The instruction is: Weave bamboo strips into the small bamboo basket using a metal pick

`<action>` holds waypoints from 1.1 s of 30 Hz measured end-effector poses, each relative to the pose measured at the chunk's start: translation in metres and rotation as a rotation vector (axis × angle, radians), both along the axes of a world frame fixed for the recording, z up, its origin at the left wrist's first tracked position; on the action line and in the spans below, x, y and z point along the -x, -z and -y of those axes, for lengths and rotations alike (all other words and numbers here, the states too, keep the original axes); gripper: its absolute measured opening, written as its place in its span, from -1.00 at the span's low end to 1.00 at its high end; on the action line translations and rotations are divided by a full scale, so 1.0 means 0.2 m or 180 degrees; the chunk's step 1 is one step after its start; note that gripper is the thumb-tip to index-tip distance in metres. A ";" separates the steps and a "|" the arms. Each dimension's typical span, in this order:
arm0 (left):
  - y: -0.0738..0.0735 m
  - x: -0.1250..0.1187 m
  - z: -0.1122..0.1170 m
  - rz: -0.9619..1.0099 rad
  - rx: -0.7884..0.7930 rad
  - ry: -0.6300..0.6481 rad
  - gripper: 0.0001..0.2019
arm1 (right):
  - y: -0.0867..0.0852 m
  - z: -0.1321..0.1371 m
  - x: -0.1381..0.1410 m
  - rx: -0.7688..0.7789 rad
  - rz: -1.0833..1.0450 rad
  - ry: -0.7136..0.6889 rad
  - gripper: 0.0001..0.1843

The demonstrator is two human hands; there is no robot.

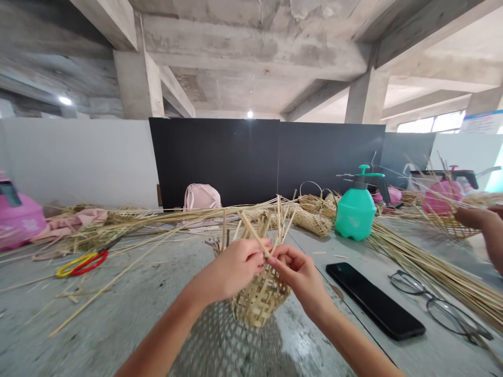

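A small half-woven bamboo basket [259, 301] is held up in front of me above the grey table [118, 324], its loose strips [255, 225] sticking upward. My left hand [236, 269] grips the basket's upper edge with fingers curled over the weave. My right hand [296, 272] is closed in a pinch on one bamboo strip at the rim, touching the left hand's fingertips.
A black phone [373, 301] and glasses [436, 306] lie at the right. Bamboo strip bundles [432, 267], finished baskets [314, 214], a teal spray bottle [356, 209], red-yellow scissors [82, 263], a pink backpack [201, 197] and a pink sprayer [18, 217] are about. Another person's hand [479, 217] works far right.
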State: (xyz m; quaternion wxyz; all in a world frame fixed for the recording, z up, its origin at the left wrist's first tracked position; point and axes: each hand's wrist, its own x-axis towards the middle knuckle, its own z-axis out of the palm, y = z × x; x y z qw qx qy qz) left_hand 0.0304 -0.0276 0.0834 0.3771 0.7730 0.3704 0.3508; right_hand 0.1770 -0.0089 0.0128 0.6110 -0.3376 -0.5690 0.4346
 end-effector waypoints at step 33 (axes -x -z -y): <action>-0.08 0.10 -0.01 -0.0185 0.0270 -0.0107 -0.65 | 0.00 0.03 -0.03 0.0478 -0.0554 -0.0332 -0.76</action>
